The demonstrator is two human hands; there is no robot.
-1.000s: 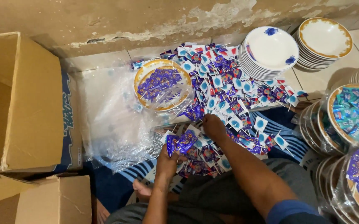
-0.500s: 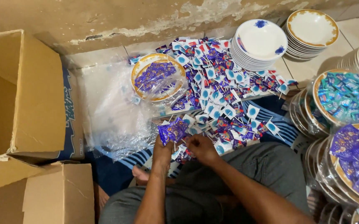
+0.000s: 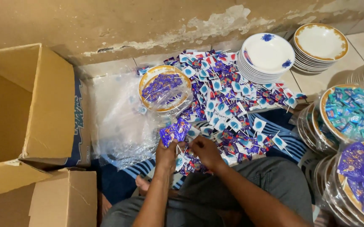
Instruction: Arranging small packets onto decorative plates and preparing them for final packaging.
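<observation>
I held a fanned bunch of purple foil-wrapped lollipops on thin white sticks in my left hand, fingers closed round the sticks, the wrappers standing up just above my knees and near the front edge of the heap on the floor. My right hand lay just beside it, fingers curled down into the loose purple, blue and white lollipops spread over the floor; whether it had pinched one or only touched them I could not tell, since the fingertips were buried among the wrappers. I judged the bunch the weak point: the sticks were gathered loosely, and a slackened grip or a nudge from my right hand could have let some slide out and drop back into the heap. Beyond it, the gold-rimmed plate of purple sweets inside a clear plastic bag sat by the wall, on a crinkled clear plastic sheet that might have slipped underfoot. The stack of white bowls with blue flowers stood touching the heap's far edge, and a careless sweep could have knocked it. The open brown cardboard box hid its inside from me, the wrapped plates of blue sweets were cut off at the right edge, and my legs covered the striped mat.
</observation>
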